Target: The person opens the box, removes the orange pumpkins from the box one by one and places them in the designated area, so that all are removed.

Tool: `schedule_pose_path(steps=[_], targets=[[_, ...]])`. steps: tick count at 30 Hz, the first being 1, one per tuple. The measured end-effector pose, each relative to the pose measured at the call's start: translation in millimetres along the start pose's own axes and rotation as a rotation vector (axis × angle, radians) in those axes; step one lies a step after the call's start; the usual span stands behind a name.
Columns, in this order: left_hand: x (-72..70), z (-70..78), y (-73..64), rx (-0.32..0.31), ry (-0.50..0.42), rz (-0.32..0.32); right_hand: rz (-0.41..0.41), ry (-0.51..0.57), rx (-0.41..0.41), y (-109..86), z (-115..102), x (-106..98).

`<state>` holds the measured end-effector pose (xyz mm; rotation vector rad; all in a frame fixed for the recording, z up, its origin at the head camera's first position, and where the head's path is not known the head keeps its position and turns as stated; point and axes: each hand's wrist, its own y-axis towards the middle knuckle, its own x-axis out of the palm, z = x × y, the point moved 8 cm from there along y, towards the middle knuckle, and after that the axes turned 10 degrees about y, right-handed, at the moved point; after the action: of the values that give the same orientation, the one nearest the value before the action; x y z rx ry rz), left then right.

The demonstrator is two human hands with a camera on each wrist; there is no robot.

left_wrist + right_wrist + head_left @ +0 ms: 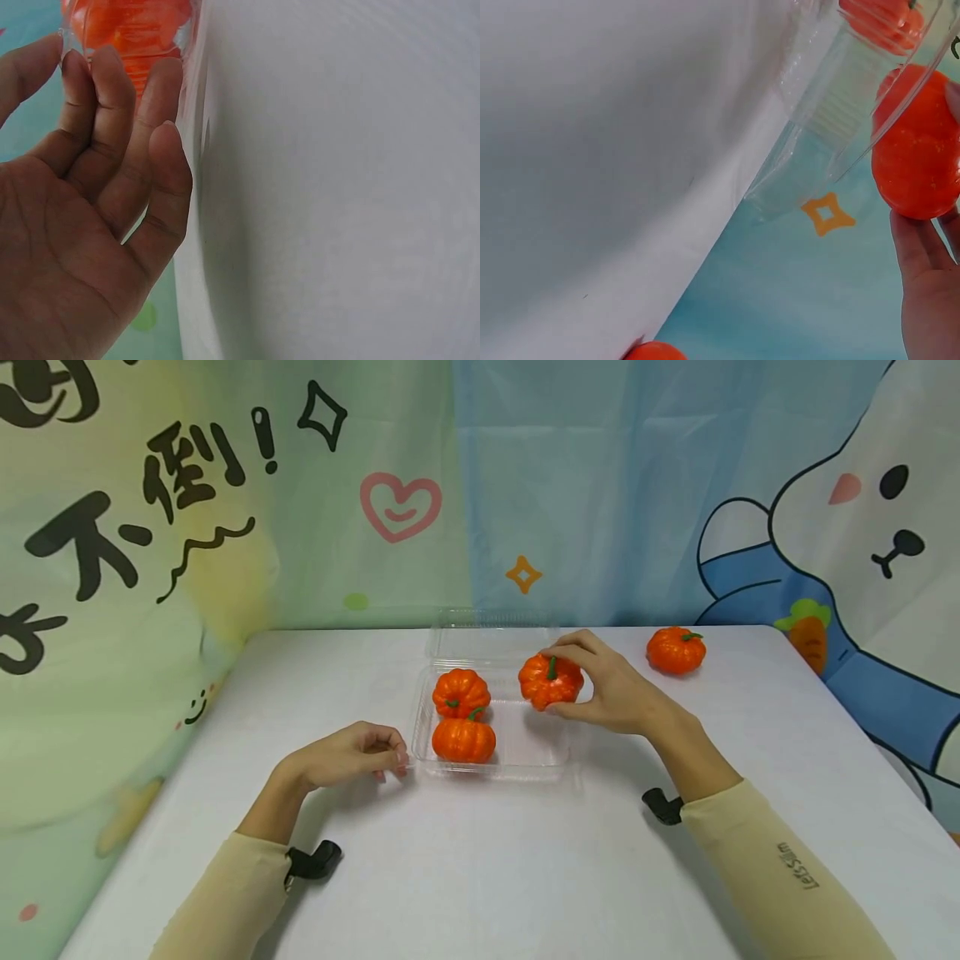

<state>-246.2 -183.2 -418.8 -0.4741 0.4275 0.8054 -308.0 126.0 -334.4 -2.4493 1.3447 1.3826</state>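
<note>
Right hand [611, 687] grasping a glossy orange, ribbed, green-stemmed pumpkin [547, 687] over two o'clock of a clear plastic box [528, 749] — left hand [351, 757] pinching its rim, eight o'clock. Two matching pumpkins [462, 742] inside, nine o'clock.

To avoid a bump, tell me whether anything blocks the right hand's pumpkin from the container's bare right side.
Nothing visible blocks the held pumpkin: the container is open, its lid folded back, and the two pumpkins inside sit on its left side.

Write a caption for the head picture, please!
A right hand holds one pumpkin at a clear box with two pumpkins inside.
</note>
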Motion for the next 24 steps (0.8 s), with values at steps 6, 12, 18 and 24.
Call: schedule_pose_path(steps=[6, 12, 18, 24], targets=[[0.3, -0.4, 0.1, 0.001, -0.008, -0.002, 0.053, -0.025, -0.035, -6.7, 3.7, -9.2], [-0.6, 0.1, -0.9, 0.004, 0.009, 0.001, 0.129, -0.05, -0.05, -18.0, 9.0, -25.0], [-0.9, 1.1, -0.2, -0.004, 0.014, -0.001, 0.167, -0.088, 0.024, -33.6, 24.6, -38.7], [0.4, -0.8, -0.4, -0.004, 0.019, 0.0, 0.186, -0.102, 0.101, -48.9, 39.8, -46.5]])
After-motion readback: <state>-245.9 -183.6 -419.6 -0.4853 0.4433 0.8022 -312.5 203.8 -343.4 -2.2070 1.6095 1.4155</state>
